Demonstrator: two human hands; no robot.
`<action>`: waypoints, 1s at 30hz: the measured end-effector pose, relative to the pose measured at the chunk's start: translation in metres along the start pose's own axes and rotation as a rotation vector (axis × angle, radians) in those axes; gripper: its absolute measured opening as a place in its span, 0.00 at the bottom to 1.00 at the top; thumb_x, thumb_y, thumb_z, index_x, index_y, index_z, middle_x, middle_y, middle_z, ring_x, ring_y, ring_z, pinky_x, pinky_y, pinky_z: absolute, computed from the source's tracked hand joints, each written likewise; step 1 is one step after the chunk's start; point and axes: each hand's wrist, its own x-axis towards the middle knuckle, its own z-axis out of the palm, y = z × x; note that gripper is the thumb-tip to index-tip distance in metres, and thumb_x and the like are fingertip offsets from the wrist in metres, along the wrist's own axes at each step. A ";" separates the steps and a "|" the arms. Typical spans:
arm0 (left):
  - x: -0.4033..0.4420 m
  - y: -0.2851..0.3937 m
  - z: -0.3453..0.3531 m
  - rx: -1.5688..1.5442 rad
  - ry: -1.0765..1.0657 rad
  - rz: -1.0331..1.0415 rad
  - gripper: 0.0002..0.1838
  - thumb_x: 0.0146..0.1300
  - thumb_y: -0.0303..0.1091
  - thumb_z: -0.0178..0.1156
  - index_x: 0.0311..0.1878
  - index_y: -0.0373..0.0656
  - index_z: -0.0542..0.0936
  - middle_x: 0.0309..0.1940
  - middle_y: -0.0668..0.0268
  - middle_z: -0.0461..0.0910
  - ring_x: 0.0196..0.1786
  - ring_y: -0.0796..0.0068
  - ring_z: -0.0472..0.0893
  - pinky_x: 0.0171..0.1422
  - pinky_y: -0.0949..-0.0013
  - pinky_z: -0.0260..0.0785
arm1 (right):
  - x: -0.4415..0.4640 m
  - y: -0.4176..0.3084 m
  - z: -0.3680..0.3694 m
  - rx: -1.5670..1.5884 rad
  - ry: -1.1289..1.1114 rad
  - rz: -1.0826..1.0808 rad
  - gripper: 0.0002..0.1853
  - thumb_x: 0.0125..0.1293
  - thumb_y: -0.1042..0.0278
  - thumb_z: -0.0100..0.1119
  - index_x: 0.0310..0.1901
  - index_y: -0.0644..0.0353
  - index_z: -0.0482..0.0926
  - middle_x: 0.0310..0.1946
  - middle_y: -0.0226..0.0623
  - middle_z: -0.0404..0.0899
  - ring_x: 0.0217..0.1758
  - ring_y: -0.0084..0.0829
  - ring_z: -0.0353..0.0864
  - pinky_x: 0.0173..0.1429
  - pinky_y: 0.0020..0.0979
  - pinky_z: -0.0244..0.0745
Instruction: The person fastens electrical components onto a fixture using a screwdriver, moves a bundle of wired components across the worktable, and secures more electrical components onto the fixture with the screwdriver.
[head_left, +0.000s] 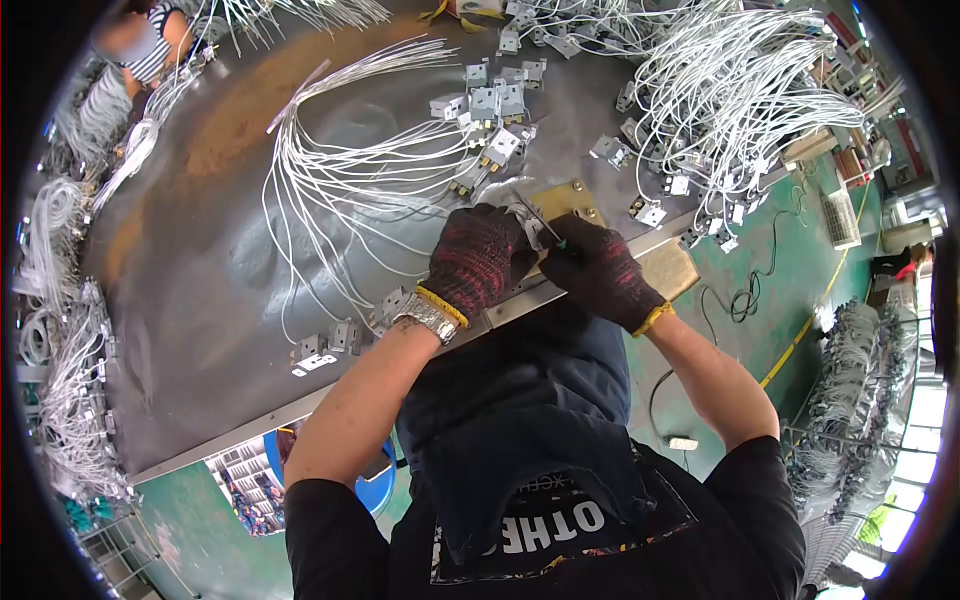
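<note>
My left hand (476,258), in a dark red-black glove with a yellow cuff, is closed at the table's front edge on a small part I cannot make out. Beside it my right hand (592,262), gloved alike, is closed on a thin screwdriver-like tool (540,218) slanting toward the left hand. A brass-coloured plate (566,200) lies just beyond the right hand. Past the left hand, a bundle of white wires (330,165) spreads over the dark table (200,340), with metal connector boxes (490,103) at its ends. More boxes (345,336) lie left of the left wrist.
A large heap of white wires (740,80) with connectors covers the table's right end. More wire bundles (65,350) hang at the far left. A person (160,45) is at the upper left. A dark cable (745,300) lies on the green floor, and racks (845,400) stand right.
</note>
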 end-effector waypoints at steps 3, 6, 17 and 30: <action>0.001 -0.001 0.012 -0.014 -0.011 -0.046 0.21 0.59 0.51 0.70 0.46 0.44 0.82 0.40 0.54 0.85 0.48 0.51 0.83 0.53 0.48 0.74 | -0.012 0.001 -0.017 -0.063 0.029 0.000 0.19 0.69 0.75 0.64 0.61 0.60 0.80 0.39 0.37 0.83 0.39 0.23 0.80 0.44 0.32 0.78; 0.003 -0.003 0.017 -0.031 -0.005 -0.060 0.21 0.60 0.50 0.70 0.47 0.44 0.81 0.40 0.56 0.85 0.48 0.52 0.83 0.53 0.48 0.74 | -0.025 0.007 -0.038 0.088 -0.048 0.112 0.23 0.67 0.79 0.63 0.64 0.63 0.79 0.41 0.34 0.84 0.43 0.22 0.83 0.47 0.30 0.80; 0.001 0.000 0.015 -0.032 0.061 -0.016 0.21 0.60 0.47 0.70 0.52 0.46 0.82 0.39 0.60 0.85 0.48 0.56 0.84 0.51 0.51 0.75 | -0.037 -0.032 -0.050 -0.311 -0.009 -0.111 0.16 0.63 0.78 0.62 0.53 0.62 0.85 0.40 0.46 0.85 0.42 0.45 0.88 0.47 0.38 0.82; 0.008 0.002 0.014 -0.004 0.003 -0.057 0.19 0.62 0.49 0.68 0.47 0.44 0.81 0.38 0.59 0.86 0.46 0.56 0.84 0.49 0.52 0.75 | -0.035 -0.030 -0.034 -0.308 0.044 -0.118 0.16 0.63 0.79 0.61 0.53 0.64 0.84 0.42 0.48 0.85 0.45 0.47 0.88 0.50 0.40 0.82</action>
